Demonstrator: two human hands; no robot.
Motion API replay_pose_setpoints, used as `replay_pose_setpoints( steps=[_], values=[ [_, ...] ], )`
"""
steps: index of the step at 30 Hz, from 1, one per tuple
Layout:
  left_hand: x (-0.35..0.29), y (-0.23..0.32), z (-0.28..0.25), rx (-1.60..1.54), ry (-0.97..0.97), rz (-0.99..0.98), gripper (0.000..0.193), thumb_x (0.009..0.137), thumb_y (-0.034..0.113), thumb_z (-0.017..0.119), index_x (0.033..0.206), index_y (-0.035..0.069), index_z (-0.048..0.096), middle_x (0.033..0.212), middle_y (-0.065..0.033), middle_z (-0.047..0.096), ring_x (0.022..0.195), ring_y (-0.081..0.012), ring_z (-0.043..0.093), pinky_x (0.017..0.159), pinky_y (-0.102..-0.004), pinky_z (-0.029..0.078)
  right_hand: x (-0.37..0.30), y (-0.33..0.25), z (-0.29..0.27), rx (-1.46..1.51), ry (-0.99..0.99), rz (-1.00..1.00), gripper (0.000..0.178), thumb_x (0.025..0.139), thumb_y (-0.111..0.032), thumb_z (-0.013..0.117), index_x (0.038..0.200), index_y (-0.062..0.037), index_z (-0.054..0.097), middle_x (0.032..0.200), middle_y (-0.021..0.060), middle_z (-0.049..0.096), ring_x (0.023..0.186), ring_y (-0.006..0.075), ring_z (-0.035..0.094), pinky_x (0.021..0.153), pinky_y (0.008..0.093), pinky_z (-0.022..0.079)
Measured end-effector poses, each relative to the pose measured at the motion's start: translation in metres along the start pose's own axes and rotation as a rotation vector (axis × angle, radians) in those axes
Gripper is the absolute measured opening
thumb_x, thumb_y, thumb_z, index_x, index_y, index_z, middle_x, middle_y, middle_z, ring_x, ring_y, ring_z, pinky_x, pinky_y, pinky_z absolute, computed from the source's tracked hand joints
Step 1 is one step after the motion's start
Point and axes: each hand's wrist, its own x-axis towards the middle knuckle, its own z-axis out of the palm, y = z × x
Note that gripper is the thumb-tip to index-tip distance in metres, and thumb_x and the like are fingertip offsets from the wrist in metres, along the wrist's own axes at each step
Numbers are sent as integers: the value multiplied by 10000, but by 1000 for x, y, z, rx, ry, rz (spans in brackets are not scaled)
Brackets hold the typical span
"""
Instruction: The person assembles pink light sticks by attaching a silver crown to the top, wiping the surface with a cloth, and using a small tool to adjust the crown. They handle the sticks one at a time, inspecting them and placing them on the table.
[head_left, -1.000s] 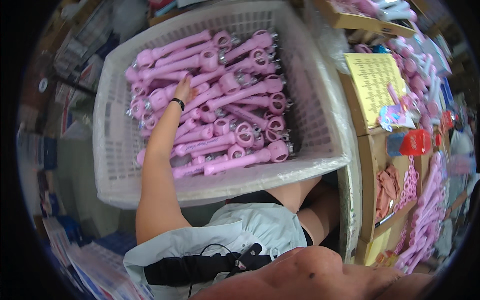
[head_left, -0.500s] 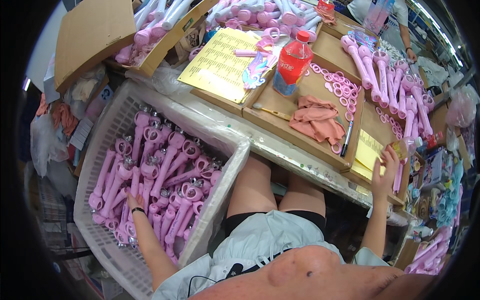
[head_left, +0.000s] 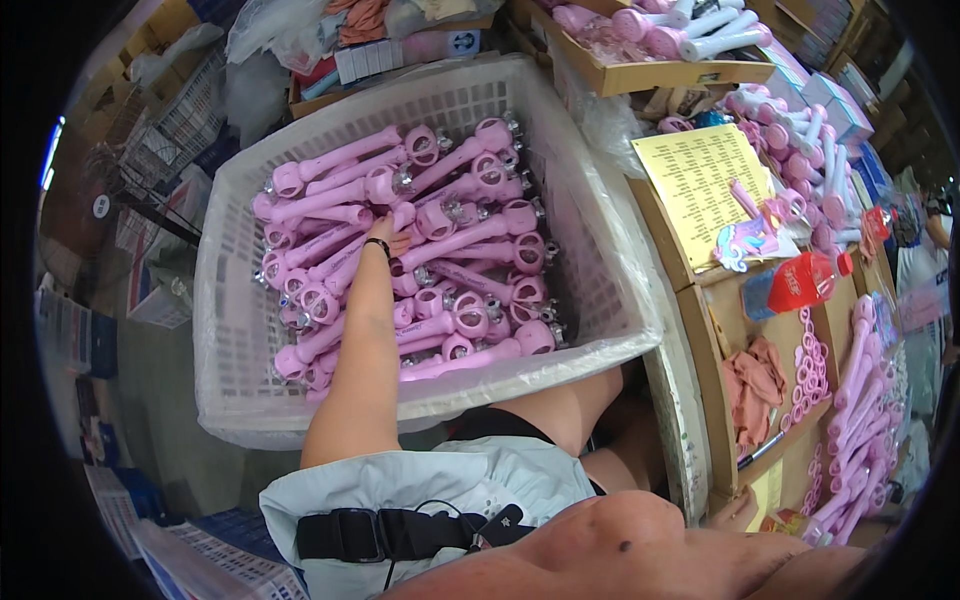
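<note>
Pink toy wands (head_left: 465, 235) with round, windowed heads and silvery tips fill a large white plastic crate (head_left: 610, 330) lined with clear film. My left hand (head_left: 393, 238), with a dark band at its wrist, reaches down into the middle of the pile. Its visible fingers lie stretched out against the wand handles, and some fingertips are hidden among them. No wand is lifted clear of the heap. At the lower right my right hand (head_left: 735, 512) rests by a yellow paper (head_left: 766, 492) at the tray's edge. Its fingers are mostly hidden.
On the workbench at right stand cardboard trays with pink rings (head_left: 812, 370), an orange cloth (head_left: 755, 385), a pen and a red-labelled bottle (head_left: 800, 285). A yellow printed sheet (head_left: 700, 195) lies beyond. More pink wands (head_left: 860, 430) are heaped at the far right.
My view has swung left, bringing the crate to the middle. My left hand still reaches among the wands. My right hand has lowered from its raised, spread pose to the tray's edge.
</note>
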Motion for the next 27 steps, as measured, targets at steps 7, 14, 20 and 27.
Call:
replay_pose_setpoints(
  steps=[7, 14, 20, 27],
  values=[
    [-26, -6, 19, -202, 93, 60, 669, 853, 598, 474, 1365, 262, 207, 1278, -308, 411, 1108, -468, 471, 918, -559, 387, 7, -2, 10, -47, 69, 113, 188, 928, -66, 458, 1046, 38, 561, 925, 151, 580, 875, 275, 557, 757, 351, 454],
    [-163, -7, -17, -743, 80, 182, 472, 879, 427, 566, 1124, 32, 485, 1086, -167, 511, 1034, -382, 486, 911, -525, 425, 97, -39, 8, 70, -3, -233, 198, 878, -73, 537, 1039, 38, 561, 961, 163, 575, 894, 299, 550, 790, 355, 430],
    [-338, -28, -37, -748, -180, 256, 220, 885, 113, 515, 1104, 118, 531, 931, -109, 571, 755, -208, 581, 676, -391, 535, 168, -46, 79, -161, -257, -417, 221, 848, -170, 584, 1000, -11, 590, 970, 170, 599, 901, 327, 569, 776, 390, 445],
    [-420, -78, 20, 186, -240, 1205, 818, 795, -98, 463, 1453, 191, 73, 1184, -154, 450, 825, -168, 567, 732, -311, 500, 194, -43, 44, 346, 4, -125, 204, 816, -146, 581, 986, -35, 602, 941, 156, 613, 898, 307, 578, 762, 390, 452]
  ],
)
